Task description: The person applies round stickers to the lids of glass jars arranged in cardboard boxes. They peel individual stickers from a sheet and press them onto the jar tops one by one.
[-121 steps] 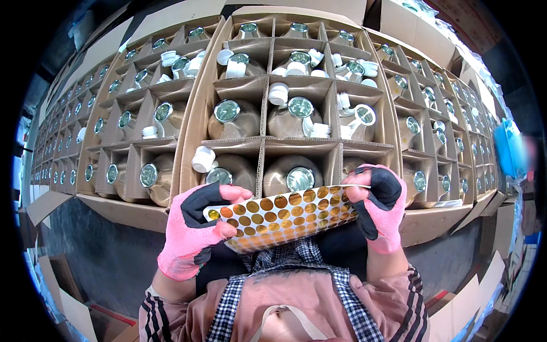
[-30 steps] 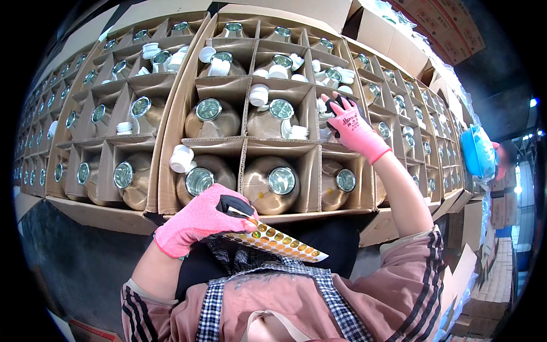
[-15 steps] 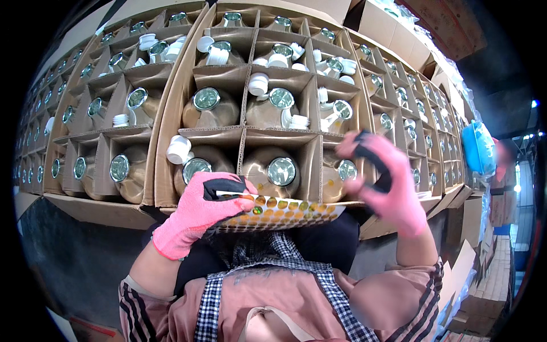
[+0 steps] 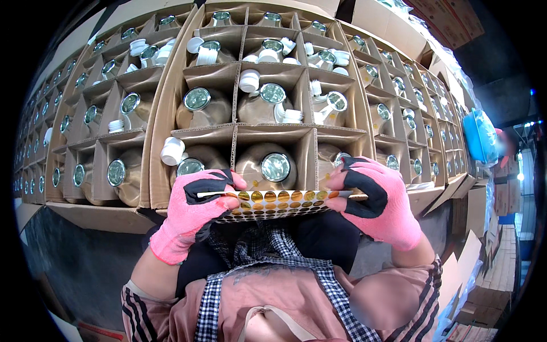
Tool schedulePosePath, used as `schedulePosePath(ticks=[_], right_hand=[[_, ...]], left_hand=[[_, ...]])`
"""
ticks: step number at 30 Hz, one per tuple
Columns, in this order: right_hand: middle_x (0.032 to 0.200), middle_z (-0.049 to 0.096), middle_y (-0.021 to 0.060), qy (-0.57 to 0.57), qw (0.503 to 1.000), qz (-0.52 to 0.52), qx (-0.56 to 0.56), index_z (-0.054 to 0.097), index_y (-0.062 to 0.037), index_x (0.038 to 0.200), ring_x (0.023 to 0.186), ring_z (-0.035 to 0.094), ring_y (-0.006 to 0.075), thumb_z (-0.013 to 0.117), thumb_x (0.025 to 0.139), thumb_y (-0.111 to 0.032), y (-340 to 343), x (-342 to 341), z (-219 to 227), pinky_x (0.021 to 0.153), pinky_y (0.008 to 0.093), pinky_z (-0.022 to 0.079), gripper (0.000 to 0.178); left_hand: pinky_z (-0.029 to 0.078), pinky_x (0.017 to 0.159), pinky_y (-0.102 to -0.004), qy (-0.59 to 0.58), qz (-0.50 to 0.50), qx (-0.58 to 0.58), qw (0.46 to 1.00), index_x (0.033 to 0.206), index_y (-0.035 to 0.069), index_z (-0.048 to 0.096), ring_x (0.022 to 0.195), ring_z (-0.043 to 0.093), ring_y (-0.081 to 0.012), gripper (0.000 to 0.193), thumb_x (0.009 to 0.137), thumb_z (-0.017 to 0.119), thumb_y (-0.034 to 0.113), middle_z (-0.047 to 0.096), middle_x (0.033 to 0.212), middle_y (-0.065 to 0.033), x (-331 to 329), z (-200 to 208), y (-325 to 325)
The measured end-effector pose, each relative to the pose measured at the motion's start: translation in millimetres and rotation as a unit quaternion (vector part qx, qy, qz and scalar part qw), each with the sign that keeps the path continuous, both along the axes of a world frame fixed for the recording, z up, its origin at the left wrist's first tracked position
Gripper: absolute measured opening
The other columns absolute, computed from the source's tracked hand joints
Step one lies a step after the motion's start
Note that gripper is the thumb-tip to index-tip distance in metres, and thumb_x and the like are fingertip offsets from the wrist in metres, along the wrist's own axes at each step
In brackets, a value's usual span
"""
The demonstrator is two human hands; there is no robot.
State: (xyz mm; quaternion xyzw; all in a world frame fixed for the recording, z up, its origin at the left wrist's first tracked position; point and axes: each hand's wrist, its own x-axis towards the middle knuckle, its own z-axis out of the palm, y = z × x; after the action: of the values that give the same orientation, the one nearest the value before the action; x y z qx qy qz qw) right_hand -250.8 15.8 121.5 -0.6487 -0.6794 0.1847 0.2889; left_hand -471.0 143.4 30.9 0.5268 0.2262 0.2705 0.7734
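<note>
A white sheet of round gold labels point(image 4: 278, 205) is held at the centre of the frame, its left end pinched by the left hand point(image 4: 191, 208), its right end by the right hand point(image 4: 379, 199). Above, bronze-coloured flasks point(image 4: 255, 165) are seated in a divided carton point(image 4: 274, 134). Red printing on a box point(image 4: 447, 23), upper right, seems too blurred to be read.

The white sheet point(image 4: 279, 206) at centre is gold-dotted in rows; the gloves point(image 4: 179, 219) are pink and black, the apron point(image 4: 268, 249) black-and-white checked, the far-right basin point(image 4: 479, 138) blue.
</note>
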Motion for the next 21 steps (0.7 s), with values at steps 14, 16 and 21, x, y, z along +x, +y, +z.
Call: schedulePosePath(ticks=[14, 16, 21], right_hand=[[0.076, 0.059, 0.0076, -0.149, 0.973, 0.045, 0.168, 0.059, -0.0038, 0.074, 0.079, 0.06, 0.0258, 0.069, 0.051, 0.005, 3, -1, -10, 0.069, 0.0344, 0.047, 0.026], [0.076, 0.059, 0.0074, -0.149, 0.972, 0.048, 0.177, 0.059, -0.0037, 0.074, 0.078, 0.06, 0.026, 0.069, 0.051, 0.006, 5, 0, -11, 0.068, 0.0346, 0.047, 0.026], [0.076, 0.06, 0.0074, -0.165, 0.969, 0.074, 0.168, 0.058, -0.0029, 0.078, 0.079, 0.06, 0.0278, 0.067, 0.053, 0.007, 7, 2, -12, 0.071, 0.0361, 0.047, 0.028]], left_hand=[[0.044, 0.066, -0.0222, 0.02, -0.015, -0.028, 0.999, 0.076, -0.002, 0.063, 0.072, 0.055, -0.0107, 0.014, 0.069, 0.063, 0.01, 0.061, 0.084, -0.0112, -2, -5, 7], [0.043, 0.066, -0.0223, 0.03, -0.012, -0.023, 0.999, 0.076, -0.002, 0.063, 0.072, 0.055, -0.0105, 0.015, 0.068, 0.064, 0.011, 0.061, 0.082, -0.0099, -1, -3, 7], [0.043, 0.066, -0.0216, 0.042, -0.001, -0.045, 0.998, 0.077, -0.001, 0.064, 0.071, 0.055, -0.0097, 0.017, 0.067, 0.067, 0.013, 0.062, 0.079, -0.007, 0, 0, 7]])
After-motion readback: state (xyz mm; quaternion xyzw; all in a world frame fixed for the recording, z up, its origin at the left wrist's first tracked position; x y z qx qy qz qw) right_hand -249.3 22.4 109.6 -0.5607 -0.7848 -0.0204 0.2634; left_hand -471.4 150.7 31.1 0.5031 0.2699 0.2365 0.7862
